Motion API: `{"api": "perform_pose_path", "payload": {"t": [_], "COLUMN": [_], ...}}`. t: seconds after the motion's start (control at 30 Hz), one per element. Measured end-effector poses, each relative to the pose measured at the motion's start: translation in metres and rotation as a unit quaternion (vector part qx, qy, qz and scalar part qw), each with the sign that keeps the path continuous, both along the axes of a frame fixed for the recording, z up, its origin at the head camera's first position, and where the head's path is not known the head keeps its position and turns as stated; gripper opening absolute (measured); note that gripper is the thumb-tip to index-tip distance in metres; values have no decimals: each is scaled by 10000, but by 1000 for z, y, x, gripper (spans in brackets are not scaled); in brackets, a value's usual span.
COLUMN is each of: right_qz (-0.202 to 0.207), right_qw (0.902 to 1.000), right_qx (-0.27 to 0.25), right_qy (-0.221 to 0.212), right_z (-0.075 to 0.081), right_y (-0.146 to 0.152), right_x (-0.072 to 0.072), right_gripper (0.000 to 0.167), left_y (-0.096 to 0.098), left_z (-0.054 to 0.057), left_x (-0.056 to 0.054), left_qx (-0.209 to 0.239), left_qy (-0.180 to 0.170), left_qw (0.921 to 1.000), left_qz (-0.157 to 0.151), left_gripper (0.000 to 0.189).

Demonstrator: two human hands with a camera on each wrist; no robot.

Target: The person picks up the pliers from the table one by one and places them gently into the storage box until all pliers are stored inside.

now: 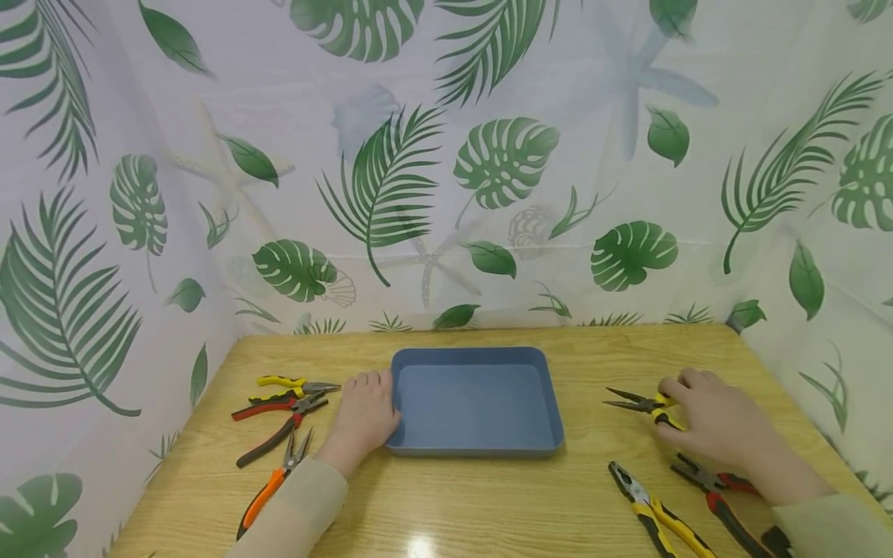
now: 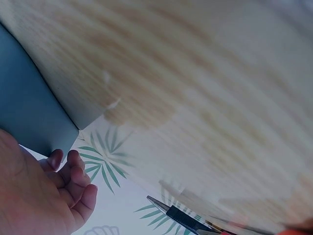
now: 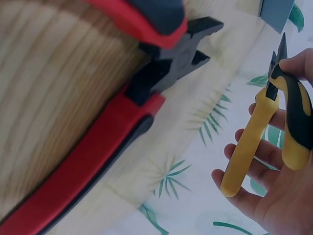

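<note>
A shallow blue-grey tray [image 1: 474, 407] lies at the middle of the table. My left hand [image 1: 365, 411] grips its left edge, with the thumb by the rim; in the left wrist view the curled fingers [image 2: 73, 183] are beside the tray's corner. Needle-nose pliers with yellow and black handles [image 1: 649, 403] are held in my right hand [image 1: 722, 426], to the right of the tray, jaws pointing left. The right wrist view shows the thumb on the pliers near the pivot and the fingers behind the spread handles.
Left of the tray lie yellow-black long-nose pliers [image 1: 303, 386], red-black pliers [image 1: 296, 411] and orange-handled needle-nose pliers [image 1: 272, 484]. Near my right forearm are yellow-black combination pliers [image 1: 652, 511] and red-black cutters [image 1: 718, 496]. A leaf-patterned cloth [image 1: 418, 232] surrounds the wooden table [image 1: 474, 496].
</note>
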State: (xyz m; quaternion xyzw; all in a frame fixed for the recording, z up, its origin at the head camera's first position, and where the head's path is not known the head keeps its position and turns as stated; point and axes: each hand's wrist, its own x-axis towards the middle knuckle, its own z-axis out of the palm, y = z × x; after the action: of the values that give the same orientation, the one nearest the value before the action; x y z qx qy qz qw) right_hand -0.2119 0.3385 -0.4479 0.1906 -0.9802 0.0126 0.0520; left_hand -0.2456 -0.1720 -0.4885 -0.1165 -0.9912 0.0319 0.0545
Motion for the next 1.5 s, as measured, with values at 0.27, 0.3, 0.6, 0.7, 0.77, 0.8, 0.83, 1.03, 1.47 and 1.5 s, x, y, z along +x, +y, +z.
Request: {"api": "perform_pose_path", "payload": {"t": [0.27,0.3,0.6,0.7,0.77,0.8,0.83,1.03,1.47,1.5], "right_qz": [130,155,248,282,306,316,318,350,444,454], "right_qw": [9999,9999,9996,9995,9994,9993,9993,9991,9988,9987], "right_qx": [26,20,-16,-21,-17,-19,-15,-35,-79,-99], "right_qy": [54,65,118,148,174,183,190,225,191,197], "right_z": [2,2,2,3,3,4,4,4,4,5], "right_y": [-10,-11,-23,-27,-30,-31,-32,-39,-63,-65], "right_x": [0,0,-1,-3,-3,-4,-4,-5,-13,-14], "right_gripper": [54,54,54,54,53,53,53,50,49,48], "left_y": [1,1,1,1,2,2,2,3,0,0], "left_z": [0,0,-2,-2,-2,-2,-2,-2,-3,-3], "left_x": [1,2,4,4,4,4,4,3,1,1], "left_qx": [-1,2,74,72,56,41,34,39,4,6], "left_qy": [129,118,58,102,106,106,98,128,90,80], "left_qw": [9999,9999,10000,9999,9999,9999,9999,9999,10000,10000], "left_qz": [-32,-28,-19,-31,-29,-27,-23,-41,-10,-10], "left_gripper": [37,36,34,33,33,34,34,35,37,38]}}
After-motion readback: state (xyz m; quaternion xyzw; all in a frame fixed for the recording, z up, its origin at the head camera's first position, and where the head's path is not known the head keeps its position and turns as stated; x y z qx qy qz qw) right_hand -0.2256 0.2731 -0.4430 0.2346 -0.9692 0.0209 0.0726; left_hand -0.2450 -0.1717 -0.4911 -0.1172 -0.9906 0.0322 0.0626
